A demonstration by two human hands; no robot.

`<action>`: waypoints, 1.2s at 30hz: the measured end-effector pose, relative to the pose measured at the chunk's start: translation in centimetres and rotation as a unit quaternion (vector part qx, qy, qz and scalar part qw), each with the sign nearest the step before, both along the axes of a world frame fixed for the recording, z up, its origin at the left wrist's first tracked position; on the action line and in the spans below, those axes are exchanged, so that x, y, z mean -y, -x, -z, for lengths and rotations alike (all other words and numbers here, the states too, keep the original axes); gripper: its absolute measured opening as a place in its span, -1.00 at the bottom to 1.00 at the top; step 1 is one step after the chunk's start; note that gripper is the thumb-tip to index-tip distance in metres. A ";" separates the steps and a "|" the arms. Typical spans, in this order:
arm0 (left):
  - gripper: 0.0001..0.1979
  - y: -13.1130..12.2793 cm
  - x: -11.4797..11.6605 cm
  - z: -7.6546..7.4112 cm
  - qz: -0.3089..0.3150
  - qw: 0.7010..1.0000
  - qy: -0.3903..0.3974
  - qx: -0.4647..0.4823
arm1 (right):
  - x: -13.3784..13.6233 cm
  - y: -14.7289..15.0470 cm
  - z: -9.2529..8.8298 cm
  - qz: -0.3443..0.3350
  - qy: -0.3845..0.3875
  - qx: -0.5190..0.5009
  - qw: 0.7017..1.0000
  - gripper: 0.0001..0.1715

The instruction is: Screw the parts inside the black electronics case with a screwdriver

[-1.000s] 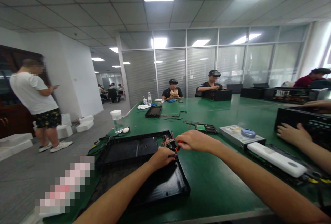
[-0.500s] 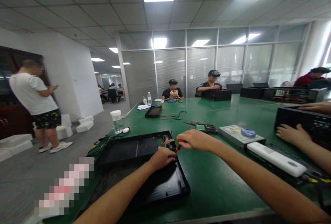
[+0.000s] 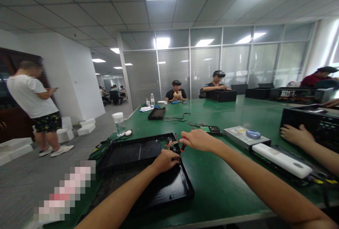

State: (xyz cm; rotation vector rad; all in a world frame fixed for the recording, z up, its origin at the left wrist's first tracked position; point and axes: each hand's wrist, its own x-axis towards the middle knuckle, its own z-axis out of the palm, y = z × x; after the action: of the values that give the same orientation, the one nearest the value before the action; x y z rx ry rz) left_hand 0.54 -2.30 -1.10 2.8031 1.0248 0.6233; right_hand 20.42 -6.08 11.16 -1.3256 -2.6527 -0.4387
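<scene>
My right hand (image 3: 197,140) is closed around a red-handled screwdriver (image 3: 182,146), whose tip points down at the right edge of a black casing. The black casing (image 3: 169,183) lies open in front of me, with two shallow tray-like parts. Close beside the screwdriver's lower end, my left hand (image 3: 165,161) rests on the casing with its fingers pinched together. What those fingertips hold, if anything, is hidden. A bundle of thin wires (image 3: 169,145) runs over a dark part just beyond my left hand.
A clear jar (image 3: 119,125) and a white round item (image 3: 128,132) stand behind the casing. To the right lie a metal drive (image 3: 235,135), a blue tape roll (image 3: 253,134) and a long white piece (image 3: 280,160). A co-worker's hand (image 3: 296,135) touches a black case (image 3: 312,123).
My right hand has shifted and turned slightly around the screwdriver, while my left hand stays in place. At the right, one of the co-worker's hands has moved back from the black case.
</scene>
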 end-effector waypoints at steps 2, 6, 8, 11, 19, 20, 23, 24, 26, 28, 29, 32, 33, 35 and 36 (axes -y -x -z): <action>-0.85 0.0 0.1 0.0 0.000 1.000 0.000 0.005 | -0.3 -0.3 0.1 0.029 -0.017 -0.009 0.999 -0.41; -0.83 0.0 0.3 -0.3 -0.008 1.000 0.000 0.003 | -1.4 -1.5 1.1 -0.005 0.010 -0.063 0.998 -0.53; -0.83 0.0 0.5 -0.5 -0.009 1.000 -0.002 -0.004 | -2.4 -2.8 2.5 -0.017 0.029 -0.110 0.993 -0.54; -0.83 0.1 0.7 -0.7 0.003 1.000 -0.012 -0.018 | -4.5 -5.0 5.8 -0.005 0.061 -0.261 0.963 -0.46; -0.80 0.1 0.7 -1.0 0.086 0.988 -0.105 -0.072 | -8.7 -7.3 12.5 0.033 0.241 -0.758 0.606 -0.54; -0.80 0.0 0.7 -1.0 0.105 0.984 -0.117 -0.089 | -8.9 -7.1 12.7 0.030 0.253 -0.778 0.574 -0.57; -0.83 -0.4 0.9 -0.9 0.142 0.967 -0.143 -0.157 | -9.1 -6.5 13.0 0.025 0.298 -0.819 0.489 -0.64; -0.84 -0.4 1.0 -0.7 0.146 0.962 -0.150 -0.176 | -9.1 -6.3 13.0 0.021 0.315 -0.833 0.455 -0.66; -0.85 -0.5 1.2 -0.4 0.146 0.957 -0.163 -0.192 | -8.9 -6.0 12.9 0.012 0.354 -0.853 0.383 -0.71; -0.82 -0.4 1.4 -0.4 0.141 0.957 -0.173 -0.183 | -8.7 -5.8 12.7 -0.003 0.370 -0.860 0.350 -0.77; -0.80 -0.4 1.6 -0.6 0.137 0.959 -0.177 -0.173 | -8.6 -5.6 12.5 -0.014 0.370 -0.861 0.348 -0.81; -0.73 -0.4 1.9 -2.4 0.110 0.965 -0.186 -0.148 | -7.9 -4.9 11.9 -0.060 0.352 -0.842 0.405 -0.92; -0.72 -0.3 1.8 -3.3 0.094 0.968 -0.184 -0.144 | -7.6 -4.7 11.5 -0.073 0.342 -0.823 0.449 -0.90; -0.76 0.1 1.5 -5.2 0.042 0.977 -0.163 -0.134 | -6.4 -4.0 10.5 -0.082 0.303 -0.763 0.566 -0.82; -0.79 0.6 1.1 -6.1 0.008 0.982 -0.140 -0.129 | -5.4 -3.6 9.9 -0.081 0.270 -0.722 0.632 -0.80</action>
State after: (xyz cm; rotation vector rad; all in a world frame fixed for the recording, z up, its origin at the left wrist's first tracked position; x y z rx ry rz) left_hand -0.10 -3.43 4.98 3.2033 1.0253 0.4401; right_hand 24.00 -0.64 1.23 -0.7785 -1.3605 1.1015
